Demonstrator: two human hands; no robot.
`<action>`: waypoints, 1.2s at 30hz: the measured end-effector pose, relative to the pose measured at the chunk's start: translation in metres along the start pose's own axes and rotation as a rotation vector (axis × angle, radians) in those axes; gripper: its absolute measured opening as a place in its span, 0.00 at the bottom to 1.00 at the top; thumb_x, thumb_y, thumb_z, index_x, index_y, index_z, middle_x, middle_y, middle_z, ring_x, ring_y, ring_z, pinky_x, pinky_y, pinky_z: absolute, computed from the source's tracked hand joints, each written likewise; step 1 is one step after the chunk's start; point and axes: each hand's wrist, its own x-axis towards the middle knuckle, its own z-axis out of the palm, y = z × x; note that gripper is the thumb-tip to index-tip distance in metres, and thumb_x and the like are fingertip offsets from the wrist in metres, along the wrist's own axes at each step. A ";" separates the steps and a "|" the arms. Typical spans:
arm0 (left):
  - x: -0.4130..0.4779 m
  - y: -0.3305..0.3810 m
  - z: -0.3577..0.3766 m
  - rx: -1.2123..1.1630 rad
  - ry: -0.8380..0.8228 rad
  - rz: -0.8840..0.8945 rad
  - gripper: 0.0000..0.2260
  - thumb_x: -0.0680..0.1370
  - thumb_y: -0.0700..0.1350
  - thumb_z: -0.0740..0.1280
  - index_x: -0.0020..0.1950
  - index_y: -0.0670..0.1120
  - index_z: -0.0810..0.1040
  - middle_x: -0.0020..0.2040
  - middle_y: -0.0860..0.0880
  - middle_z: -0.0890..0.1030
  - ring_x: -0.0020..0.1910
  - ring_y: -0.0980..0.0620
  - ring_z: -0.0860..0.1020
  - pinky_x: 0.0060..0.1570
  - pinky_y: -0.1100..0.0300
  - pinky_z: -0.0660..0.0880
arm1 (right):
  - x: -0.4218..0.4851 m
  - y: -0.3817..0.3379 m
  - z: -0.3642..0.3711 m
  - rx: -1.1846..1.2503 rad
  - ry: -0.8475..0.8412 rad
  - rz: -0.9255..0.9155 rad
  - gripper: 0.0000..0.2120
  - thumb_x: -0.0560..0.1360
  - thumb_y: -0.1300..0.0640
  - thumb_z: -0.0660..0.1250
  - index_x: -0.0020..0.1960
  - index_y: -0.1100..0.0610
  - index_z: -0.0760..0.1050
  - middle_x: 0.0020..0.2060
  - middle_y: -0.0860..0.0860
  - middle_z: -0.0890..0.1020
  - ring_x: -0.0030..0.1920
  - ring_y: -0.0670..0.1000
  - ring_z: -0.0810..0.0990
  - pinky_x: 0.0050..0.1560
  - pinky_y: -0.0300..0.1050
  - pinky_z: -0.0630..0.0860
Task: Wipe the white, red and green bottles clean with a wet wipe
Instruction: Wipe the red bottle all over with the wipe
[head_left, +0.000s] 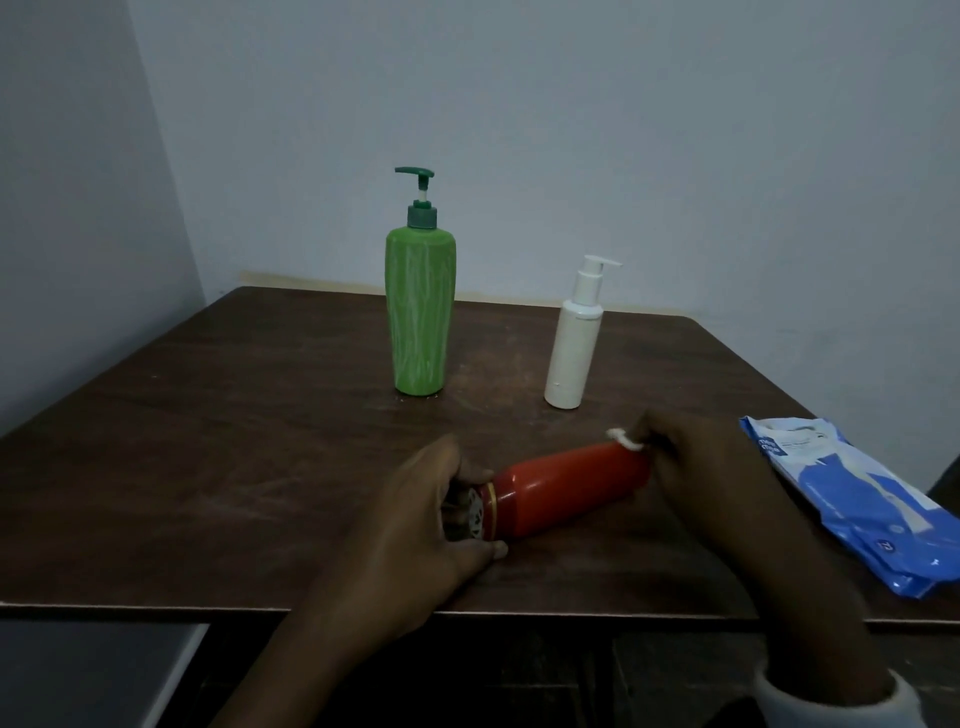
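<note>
**Q:** What was in front of you?

**A:** The dark worktop (234, 441). The tall green bottle (420, 312) stood upright toward the back of it, pump on top. The blue pack of wipes (857, 499) lay flat at my right, near the front edge. The white bottle (571, 353) stood upright to the right of the green one, apart from it.

**Q:** And the red one?

**A:** The red bottle (571, 486) was closest to me, lying on its side with its cap end toward my left. I couldn't tell whether it rested on the worktop or sat just above it. My left hand (415, 525) was curled round the cap end. My right hand (696, 467) was closed on the wet wipe (626, 440), bunched against the base end.

**Q:** How did you expect it to handle?

**A:** It looked like light, stiff, glossy plastic. I judged it would turn slick once damp and, being rounded, would roll if let go. The cap end seemed the best place to grip, since that left the body bare for wiping. The wipe was soft and limp, so I thought it was better kept bunched in my fingers.
</note>
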 end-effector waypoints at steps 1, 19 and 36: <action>-0.001 0.000 0.000 0.007 0.003 0.010 0.26 0.62 0.46 0.85 0.49 0.59 0.73 0.53 0.66 0.79 0.48 0.59 0.83 0.47 0.51 0.83 | 0.000 -0.001 -0.003 -0.038 -0.020 0.017 0.10 0.76 0.57 0.65 0.51 0.43 0.71 0.50 0.50 0.80 0.46 0.47 0.75 0.51 0.42 0.72; -0.005 0.006 -0.004 -0.218 0.049 -0.015 0.26 0.66 0.38 0.84 0.57 0.58 0.80 0.52 0.56 0.82 0.50 0.57 0.84 0.48 0.61 0.82 | -0.008 -0.030 0.016 0.203 0.061 0.050 0.13 0.79 0.57 0.60 0.60 0.46 0.75 0.54 0.49 0.79 0.47 0.46 0.74 0.49 0.40 0.71; 0.117 0.062 -0.005 -0.587 -0.214 0.159 0.20 0.79 0.46 0.69 0.70 0.43 0.77 0.64 0.47 0.84 0.65 0.50 0.81 0.60 0.58 0.79 | -0.010 -0.045 0.017 1.050 0.395 -0.102 0.23 0.77 0.65 0.65 0.60 0.38 0.76 0.52 0.29 0.77 0.54 0.28 0.74 0.48 0.23 0.72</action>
